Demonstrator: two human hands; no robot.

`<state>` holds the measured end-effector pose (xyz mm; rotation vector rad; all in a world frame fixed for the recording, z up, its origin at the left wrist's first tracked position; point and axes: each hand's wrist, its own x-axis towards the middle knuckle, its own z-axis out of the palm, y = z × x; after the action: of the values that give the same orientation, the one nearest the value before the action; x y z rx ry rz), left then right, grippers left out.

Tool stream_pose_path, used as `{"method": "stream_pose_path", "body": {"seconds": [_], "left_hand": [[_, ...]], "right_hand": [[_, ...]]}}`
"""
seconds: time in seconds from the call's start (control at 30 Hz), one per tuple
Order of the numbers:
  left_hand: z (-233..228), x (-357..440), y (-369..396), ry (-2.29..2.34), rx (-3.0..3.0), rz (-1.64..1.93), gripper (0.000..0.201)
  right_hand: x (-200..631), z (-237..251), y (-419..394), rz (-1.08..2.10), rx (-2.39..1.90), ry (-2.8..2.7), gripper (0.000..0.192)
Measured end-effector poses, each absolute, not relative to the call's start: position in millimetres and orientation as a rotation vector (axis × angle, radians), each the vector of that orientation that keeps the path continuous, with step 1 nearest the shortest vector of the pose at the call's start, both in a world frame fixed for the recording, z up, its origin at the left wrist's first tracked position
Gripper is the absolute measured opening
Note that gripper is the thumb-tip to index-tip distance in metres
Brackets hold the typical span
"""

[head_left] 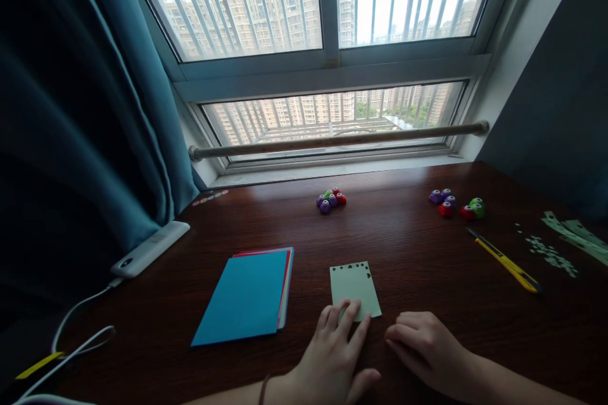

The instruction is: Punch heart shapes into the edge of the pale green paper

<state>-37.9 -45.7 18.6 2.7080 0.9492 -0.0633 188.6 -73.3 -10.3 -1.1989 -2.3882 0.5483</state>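
Note:
A small pale green sheet of paper (352, 285) lies on the desk, with small star- and heart-shaped cutouts along its top edge and upper right corner. My left hand (335, 342) rests on the sheet's lower edge, its fingers spread and flat. To the right of the sheet, apart from it, my right hand (425, 348) lies on the desk with fingers curled together; nothing shows in it. Left of the sheet is a stack of coloured paper with a blue sheet (244, 297) on top and red and pale edges showing beneath.
Small purple, red and green craft punches stand in a middle cluster (331, 200) and a right cluster (456, 204). A yellow utility knife (506, 261) lies near paper bits (551, 254) and green strips (577, 234). A white device (152, 248) with a cable sits left, by the curtain.

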Motion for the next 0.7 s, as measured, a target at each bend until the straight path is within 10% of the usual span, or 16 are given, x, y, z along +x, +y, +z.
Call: {"method": "stream_pose_path", "body": {"seconds": [0.7], "left_hand": [[-3.4, -40.1, -45.4, 0.867, 2.842, 0.287, 0.079]], "right_hand": [[133.5, 2.6, -76.7, 0.065, -0.472, -2.453, 0.039]]}}
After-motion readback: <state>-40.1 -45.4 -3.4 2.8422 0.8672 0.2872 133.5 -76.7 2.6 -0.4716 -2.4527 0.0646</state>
